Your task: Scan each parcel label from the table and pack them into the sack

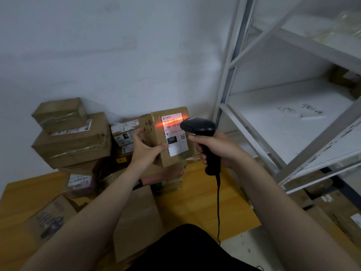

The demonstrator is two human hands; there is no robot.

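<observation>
Your left hand (145,149) grip holds parcel (158,132), label (175,137) upright; scanner (198,126), in right hand (218,147) grip, sits just right, beam (158,124) crossing barcode (172,119).

The scanner (199,127) hides the label's (174,142) right edge.

Single view here, worn on the head, wide-angle, looking forward and down along both forearms. It's close in: left hand (145,147) and right hand (218,148) at mid-frame, table (205,202) across the lower left, white wall (117,45) up top, shelving (293,114) bowing down the right edge.
</observation>
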